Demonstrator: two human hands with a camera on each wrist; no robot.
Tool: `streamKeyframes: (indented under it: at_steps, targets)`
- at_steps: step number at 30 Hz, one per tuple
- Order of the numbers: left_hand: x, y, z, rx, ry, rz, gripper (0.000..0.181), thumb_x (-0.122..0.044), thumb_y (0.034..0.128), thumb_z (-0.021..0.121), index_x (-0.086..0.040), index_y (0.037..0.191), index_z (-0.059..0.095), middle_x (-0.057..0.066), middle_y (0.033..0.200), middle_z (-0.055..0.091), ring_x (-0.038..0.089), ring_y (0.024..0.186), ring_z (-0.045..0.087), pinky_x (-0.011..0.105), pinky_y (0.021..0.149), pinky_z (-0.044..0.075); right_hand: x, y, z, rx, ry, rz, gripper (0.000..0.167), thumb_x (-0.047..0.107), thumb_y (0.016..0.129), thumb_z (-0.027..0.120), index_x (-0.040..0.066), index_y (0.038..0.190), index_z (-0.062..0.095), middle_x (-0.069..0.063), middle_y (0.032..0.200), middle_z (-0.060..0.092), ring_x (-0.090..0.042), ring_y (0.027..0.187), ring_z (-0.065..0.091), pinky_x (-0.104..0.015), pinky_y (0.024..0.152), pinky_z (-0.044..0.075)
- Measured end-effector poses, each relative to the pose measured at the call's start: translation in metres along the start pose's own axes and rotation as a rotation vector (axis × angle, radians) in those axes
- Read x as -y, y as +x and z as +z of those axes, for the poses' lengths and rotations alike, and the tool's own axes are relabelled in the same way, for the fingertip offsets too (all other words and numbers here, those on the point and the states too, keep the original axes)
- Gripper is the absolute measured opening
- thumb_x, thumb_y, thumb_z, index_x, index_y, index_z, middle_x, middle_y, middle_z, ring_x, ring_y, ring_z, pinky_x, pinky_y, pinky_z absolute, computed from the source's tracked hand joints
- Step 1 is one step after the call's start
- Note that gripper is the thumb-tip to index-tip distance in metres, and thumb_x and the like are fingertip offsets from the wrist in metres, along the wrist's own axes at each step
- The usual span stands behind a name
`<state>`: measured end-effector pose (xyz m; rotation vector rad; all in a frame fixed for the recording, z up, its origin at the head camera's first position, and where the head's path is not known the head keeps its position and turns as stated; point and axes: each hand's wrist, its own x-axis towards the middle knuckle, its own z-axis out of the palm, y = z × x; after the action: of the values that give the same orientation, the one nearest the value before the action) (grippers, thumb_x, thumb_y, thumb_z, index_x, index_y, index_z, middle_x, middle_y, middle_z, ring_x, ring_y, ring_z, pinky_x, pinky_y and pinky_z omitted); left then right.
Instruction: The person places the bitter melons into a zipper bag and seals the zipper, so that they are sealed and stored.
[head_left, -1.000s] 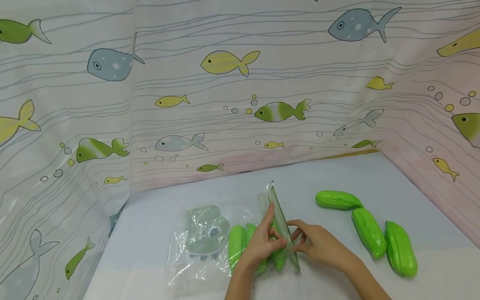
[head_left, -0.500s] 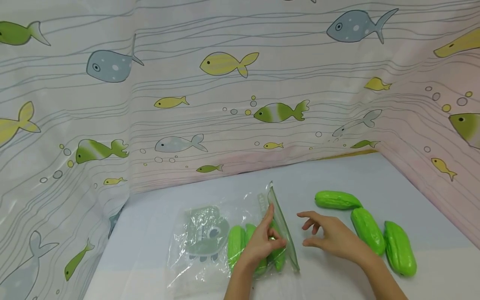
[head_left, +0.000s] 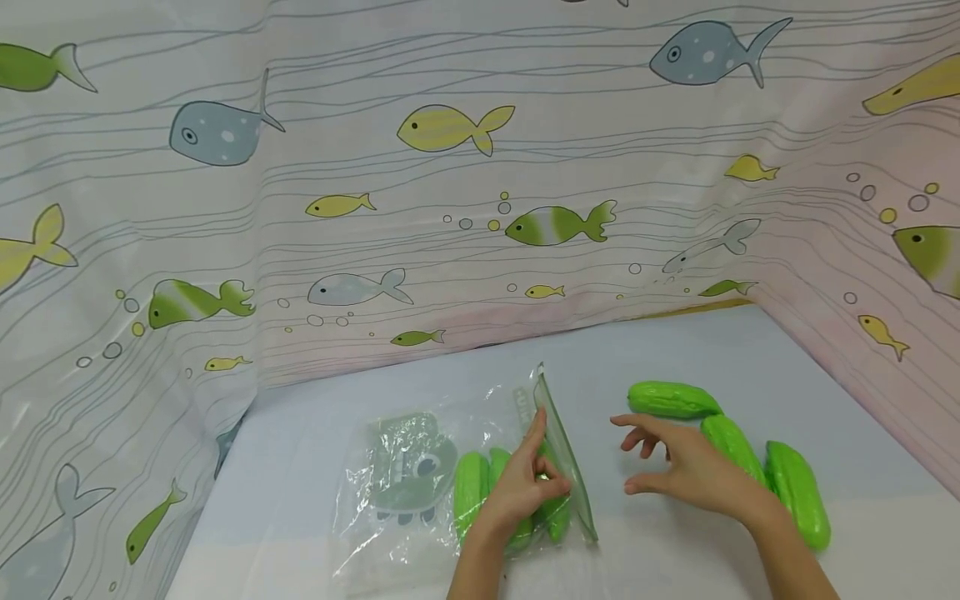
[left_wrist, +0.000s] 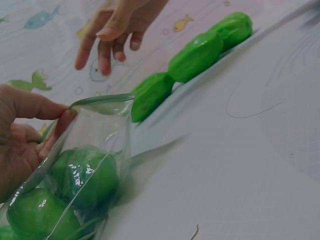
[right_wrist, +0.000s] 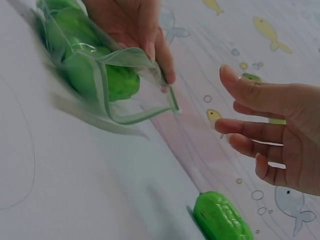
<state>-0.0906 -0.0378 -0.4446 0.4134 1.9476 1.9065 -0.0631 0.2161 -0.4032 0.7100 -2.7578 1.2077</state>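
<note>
A clear zip bag with a dinosaur-like face print lies on the table, several green vegetable-shaped pieces inside it. My left hand pinches the bag's edge near its green-rimmed mouth, which stands parted in the right wrist view. My right hand hovers between the bag and the loose green pieces, fingers spread and slightly bent, holding nothing. In the left wrist view the bag's rim rises beside the left thumb and finger. My right forearm partly covers two loose pieces.
Three loose green pieces lie on the right side of the white table. A curtain with printed fish hangs behind the table and along both sides.
My right hand has let go of the bag's rim and moved right, towards the loose pieces. The left hand keeps its grip, and the bag's mouth has narrowed in the head view.
</note>
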Motion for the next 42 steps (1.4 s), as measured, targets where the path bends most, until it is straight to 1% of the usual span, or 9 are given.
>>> streamKeyframes:
  at_steps: [7,13,16,21,24,28,31,37,42]
  targets:
    - [0.000,0.000,0.000,0.010,-0.022,-0.006,0.101,0.011,0.0783,0.066,-0.020,0.156,0.010,0.009,0.074,0.062,0.014,0.069,0.060,0.025,0.068,0.053,-0.004,-0.004,-0.008,-0.055,-0.044,0.018,0.070,0.042,0.070,0.083,0.023,0.132,0.055,0.020,0.096,0.062,-0.007,0.083,0.056,-0.026,0.067,0.044]
    - [0.002,0.001,-0.001,0.014,-0.019,-0.012,0.100,0.011,0.0791,0.066,-0.021,0.156,0.010,0.009,0.075,0.062,0.015,0.069,0.061,0.026,0.069,0.054,-0.007,-0.006,-0.012,-0.092,-0.083,0.003,0.070,0.046,0.069,0.082,0.024,0.131,0.056,0.021,0.095,0.062,-0.005,0.081,0.056,-0.024,0.066,0.044]
    - [0.003,0.000,-0.001,0.015,-0.014,-0.011,0.101,0.011,0.0789,0.066,-0.020,0.156,0.009,0.009,0.075,0.063,0.015,0.069,0.061,0.026,0.070,0.054,-0.009,-0.006,-0.013,-0.099,-0.092,-0.001,0.071,0.040,0.068,0.084,0.025,0.131,0.056,0.021,0.094,0.062,-0.001,0.081,0.055,-0.024,0.066,0.044]
    - [0.002,0.000,-0.001,0.015,-0.012,-0.006,0.101,0.011,0.0789,0.066,-0.020,0.156,0.010,0.010,0.075,0.062,0.014,0.069,0.061,0.025,0.069,0.053,-0.011,-0.009,-0.017,-0.123,-0.101,-0.009,0.071,0.037,0.066,0.086,0.020,0.129,0.058,0.021,0.093,0.062,-0.003,0.080,0.056,-0.024,0.064,0.043]
    - [0.001,0.000,-0.001,0.018,-0.010,0.000,0.101,0.011,0.0785,0.067,-0.021,0.156,0.010,0.013,0.078,0.063,0.014,0.070,0.061,0.024,0.068,0.053,-0.011,-0.011,-0.020,-0.118,-0.116,0.005,0.070,0.038,0.067,0.085,0.020,0.129,0.058,0.021,0.092,0.061,-0.003,0.080,0.055,-0.024,0.064,0.042]
    - [0.001,-0.001,-0.001,0.021,0.002,0.009,0.103,0.011,0.0778,0.067,-0.021,0.156,0.009,0.016,0.082,0.063,0.013,0.070,0.061,0.023,0.066,0.051,-0.012,-0.015,-0.026,-0.109,-0.129,0.031,0.068,0.038,0.069,0.084,0.023,0.130,0.057,0.021,0.093,0.061,0.000,0.081,0.053,-0.022,0.061,0.041]
    - [0.001,-0.001,-0.001,0.021,0.008,0.009,0.103,0.011,0.0778,0.067,-0.021,0.156,0.009,0.015,0.080,0.064,0.013,0.070,0.061,0.022,0.065,0.050,-0.012,-0.018,-0.030,-0.108,-0.120,0.038,0.067,0.038,0.069,0.084,0.023,0.129,0.057,0.020,0.093,0.061,0.000,0.081,0.053,-0.021,0.059,0.041]
    - [0.002,-0.001,-0.001,0.016,0.013,0.003,0.101,0.011,0.0783,0.067,-0.019,0.156,0.009,0.011,0.076,0.063,0.013,0.069,0.061,0.021,0.065,0.049,-0.013,-0.021,-0.033,-0.098,-0.117,0.057,0.067,0.038,0.071,0.083,0.017,0.128,0.057,0.019,0.094,0.062,-0.001,0.081,0.053,-0.021,0.060,0.042]
    - [0.001,-0.001,-0.001,0.014,0.017,-0.003,0.102,0.011,0.0783,0.067,-0.020,0.156,0.009,0.009,0.075,0.063,0.014,0.069,0.061,0.022,0.066,0.050,-0.015,-0.023,-0.036,-0.094,-0.121,0.076,0.066,0.042,0.072,0.081,0.021,0.129,0.056,0.018,0.095,0.062,0.000,0.082,0.052,-0.021,0.059,0.041]
